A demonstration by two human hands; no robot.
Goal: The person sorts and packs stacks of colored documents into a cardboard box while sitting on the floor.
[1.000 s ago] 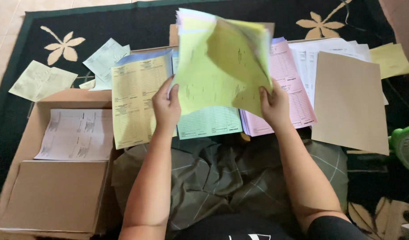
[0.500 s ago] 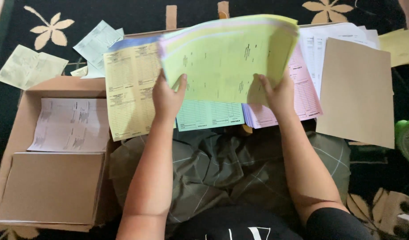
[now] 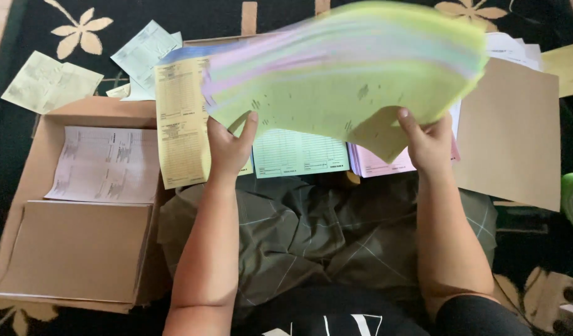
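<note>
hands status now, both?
Left hand: closed on the near edge of the stack of coloured sheets.
Right hand: closed on the same stack.

Bare forearms, black short sleeve (image 3: 479,314), grey-green checked wrap (image 3: 311,236) over lap

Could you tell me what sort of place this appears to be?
Probably a home floor used for sorting paperwork: a dark floral rug, a cardboard box of sheets, and coloured forms spread around.

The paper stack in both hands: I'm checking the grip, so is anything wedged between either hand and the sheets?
Nothing visible is. The left hand and right hand each pinch the lower edge of the multicoloured paper stack directly, held up above the sorted piles.
</note>
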